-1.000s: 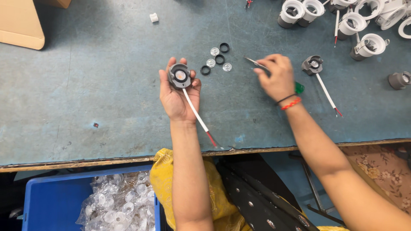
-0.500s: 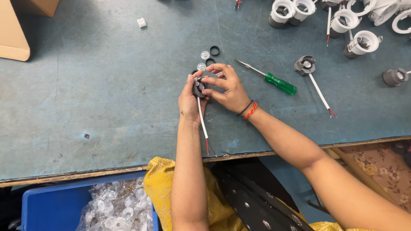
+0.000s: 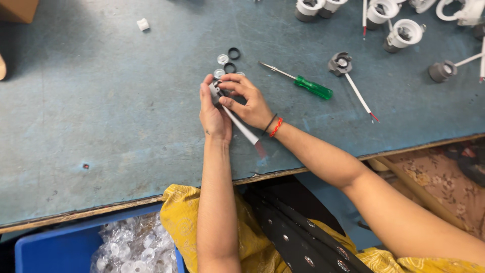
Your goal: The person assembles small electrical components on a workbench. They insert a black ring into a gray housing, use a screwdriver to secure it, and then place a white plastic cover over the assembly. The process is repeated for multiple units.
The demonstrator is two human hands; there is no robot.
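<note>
Grey lamp fitting (image 3: 217,91) sits near the middle of the blue-green table (image 3: 101,111), held between both hands; the left hand (image 3: 213,114) cups it from the nine o'clock side with fingers curled around the body, and the right hand (image 3: 250,101) pinches its top rim from three o'clock, thumb and forefinger pressed onto it. At twelve o'clock, just beyond the fingertips, lie small rings and clear discs (image 3: 227,59); at two o'clock a green-handled screwdriver (image 3: 300,82) lies apart, and past it a second grey fitting (image 3: 341,63) with its own wire; white fittings (image 3: 399,30) crowd the one o'clock corner. From the held fitting a white wire (image 3: 242,129) trails towards five o'clock, ending in a red tip; the long axis runs eleven to five, head end at eleven.
</note>
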